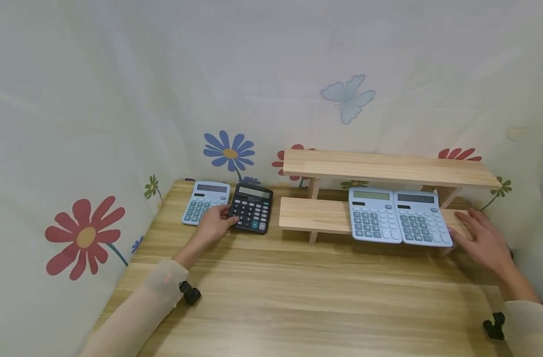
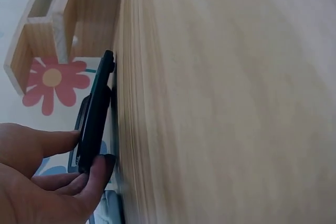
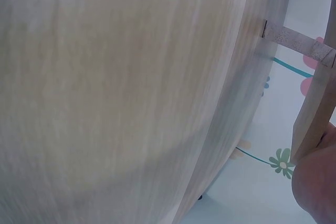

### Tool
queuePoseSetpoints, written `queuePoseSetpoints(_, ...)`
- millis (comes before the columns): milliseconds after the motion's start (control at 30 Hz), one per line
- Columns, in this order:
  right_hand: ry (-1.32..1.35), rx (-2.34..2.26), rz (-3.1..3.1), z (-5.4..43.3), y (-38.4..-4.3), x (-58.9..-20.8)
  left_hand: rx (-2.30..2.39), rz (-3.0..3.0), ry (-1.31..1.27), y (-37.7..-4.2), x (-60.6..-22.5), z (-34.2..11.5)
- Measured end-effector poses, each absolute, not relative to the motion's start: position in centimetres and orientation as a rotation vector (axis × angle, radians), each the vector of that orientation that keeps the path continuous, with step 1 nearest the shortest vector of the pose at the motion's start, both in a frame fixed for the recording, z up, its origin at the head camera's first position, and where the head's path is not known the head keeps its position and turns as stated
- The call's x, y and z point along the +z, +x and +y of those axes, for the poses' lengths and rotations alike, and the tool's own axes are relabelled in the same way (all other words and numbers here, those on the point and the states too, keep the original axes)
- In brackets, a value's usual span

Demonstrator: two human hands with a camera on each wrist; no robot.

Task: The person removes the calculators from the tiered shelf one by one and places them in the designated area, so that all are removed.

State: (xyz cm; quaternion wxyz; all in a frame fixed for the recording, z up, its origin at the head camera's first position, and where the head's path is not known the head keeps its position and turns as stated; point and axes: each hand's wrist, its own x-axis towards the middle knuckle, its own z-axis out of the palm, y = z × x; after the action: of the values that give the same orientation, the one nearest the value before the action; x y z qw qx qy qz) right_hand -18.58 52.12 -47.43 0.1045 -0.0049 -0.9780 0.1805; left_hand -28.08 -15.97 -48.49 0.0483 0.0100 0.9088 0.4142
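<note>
My left hand [image 1: 213,225] pinches the left edge of a black calculator [image 1: 252,210], thumb on its face and fingers beneath. In the left wrist view the calculator [image 2: 94,114] is tilted up from the wooden table. A light blue calculator [image 1: 204,201] lies just left of it, partly behind the hand. Two more light blue calculators [image 1: 375,218] [image 1: 420,218] lean side by side on the lower shelf of a wooden rack. Over that shelf's right end is my right hand [image 1: 487,243], its thumb by the rightmost calculator's edge and its fingers extended.
The two-tier rack has an upper board [image 1: 387,166] and a lower board [image 1: 313,214], with bare wood left of the blue calculators. Behind stands a pale wall covering [image 1: 262,89] printed with flowers and a butterfly. The wood-grain table [image 1: 325,297] spreads in front.
</note>
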Motion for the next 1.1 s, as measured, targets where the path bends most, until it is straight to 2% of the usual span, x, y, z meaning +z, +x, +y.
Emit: queuePoseSetpoints(1100, 0.009, 0.509, -2.881, 52.7, -18.8, -47.6, 0.934, 2.983, 0.100, -28.2, -47.9, -14.9)
